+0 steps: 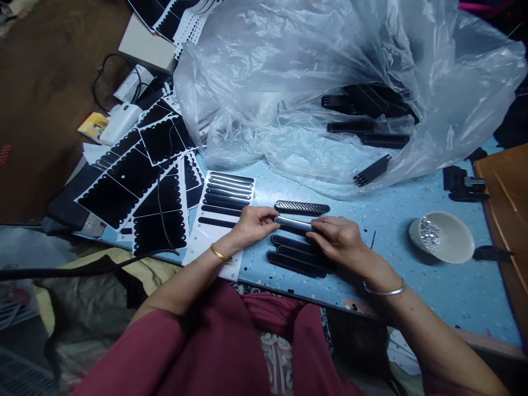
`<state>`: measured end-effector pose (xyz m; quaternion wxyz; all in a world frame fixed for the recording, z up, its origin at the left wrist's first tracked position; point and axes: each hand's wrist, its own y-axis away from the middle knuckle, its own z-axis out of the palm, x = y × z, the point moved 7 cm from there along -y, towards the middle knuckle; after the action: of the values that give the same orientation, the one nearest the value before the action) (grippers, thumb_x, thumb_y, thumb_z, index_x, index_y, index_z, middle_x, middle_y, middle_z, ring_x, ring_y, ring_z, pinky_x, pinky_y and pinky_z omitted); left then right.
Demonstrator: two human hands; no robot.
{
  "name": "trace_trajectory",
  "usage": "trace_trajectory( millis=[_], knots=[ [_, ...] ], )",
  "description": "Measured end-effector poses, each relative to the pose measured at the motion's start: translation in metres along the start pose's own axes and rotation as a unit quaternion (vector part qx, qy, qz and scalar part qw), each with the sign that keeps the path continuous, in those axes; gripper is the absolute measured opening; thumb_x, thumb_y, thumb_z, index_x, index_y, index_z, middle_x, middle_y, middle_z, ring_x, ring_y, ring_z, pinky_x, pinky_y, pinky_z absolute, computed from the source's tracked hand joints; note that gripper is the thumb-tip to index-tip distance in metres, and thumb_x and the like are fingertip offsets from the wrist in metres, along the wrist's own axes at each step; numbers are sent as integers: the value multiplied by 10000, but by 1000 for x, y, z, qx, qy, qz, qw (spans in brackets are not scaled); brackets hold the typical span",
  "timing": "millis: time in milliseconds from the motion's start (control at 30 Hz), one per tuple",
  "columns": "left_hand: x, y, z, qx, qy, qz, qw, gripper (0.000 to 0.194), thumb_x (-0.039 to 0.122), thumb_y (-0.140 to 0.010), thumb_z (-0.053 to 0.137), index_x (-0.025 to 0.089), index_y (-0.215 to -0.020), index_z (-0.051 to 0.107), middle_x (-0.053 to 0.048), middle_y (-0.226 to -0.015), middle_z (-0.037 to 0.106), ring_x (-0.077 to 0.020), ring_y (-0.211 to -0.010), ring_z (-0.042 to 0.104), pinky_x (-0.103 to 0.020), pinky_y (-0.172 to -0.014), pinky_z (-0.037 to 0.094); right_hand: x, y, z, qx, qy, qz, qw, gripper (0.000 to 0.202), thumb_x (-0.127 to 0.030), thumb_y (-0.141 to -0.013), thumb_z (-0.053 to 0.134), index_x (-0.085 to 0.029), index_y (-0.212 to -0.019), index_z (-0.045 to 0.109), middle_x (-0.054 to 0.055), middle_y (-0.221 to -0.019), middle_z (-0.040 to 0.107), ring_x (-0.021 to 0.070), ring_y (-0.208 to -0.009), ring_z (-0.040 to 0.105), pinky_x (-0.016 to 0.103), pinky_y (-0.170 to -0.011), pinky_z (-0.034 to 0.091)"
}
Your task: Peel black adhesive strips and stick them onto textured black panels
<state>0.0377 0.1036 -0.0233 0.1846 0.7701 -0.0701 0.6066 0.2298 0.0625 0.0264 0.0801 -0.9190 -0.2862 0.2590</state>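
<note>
My left hand (pixel 256 225) pinches the left end of a slim, round-ended black bar (pixel 293 223) whose top gleams. At its other end, the fingers of my right hand (pixel 341 241) are closed on the bar. Just beyond it lies a similar bar with a cross-hatched face (pixel 302 207). Several plain black bars (pixel 295 264) rest side by side nearer to me, their right ends partly hidden by my right hand. To the left, partly under my left forearm, is a white backing sheet (pixel 214 253) carrying black round-ended strips (pixel 228 196).
A large clear plastic bag (pixel 264 126) with stacked black bars (pixel 367 132) covers the back. Black sticker sheets (pixel 160 187) pile up at left, crossed by a cable (pixel 160 212). At right stands a white bowl (pixel 456 242) of small shiny pieces, near an orange-brown panel (pixel 507 198).
</note>
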Motion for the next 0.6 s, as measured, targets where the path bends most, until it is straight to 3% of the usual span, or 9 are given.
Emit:
trace_trajectory(
  millis=[400, 600],
  knots=[
    [-3, 0, 1, -1, 14, 7, 1000, 223, 185, -702, 721, 104, -909, 743, 4, -601, 636, -87, -534, 568, -179, -519, 447, 1, 0, 2, -12, 10, 13, 1000, 177, -252, -905, 577, -161, -857, 721, 102, -822, 723, 190, -707, 658, 301, -643, 467],
    [-3, -1, 2, -11, 57, -26, 998, 190, 223, -724, 725, 101, -869, 736, -21, -626, 672, -122, -580, 653, -179, -522, 506, 1, -1, 3, -15, 19, 16, 1000, 204, -253, -910, 562, -164, -808, 715, 95, -778, 711, 184, -695, 645, 302, -654, 463]
  ],
)
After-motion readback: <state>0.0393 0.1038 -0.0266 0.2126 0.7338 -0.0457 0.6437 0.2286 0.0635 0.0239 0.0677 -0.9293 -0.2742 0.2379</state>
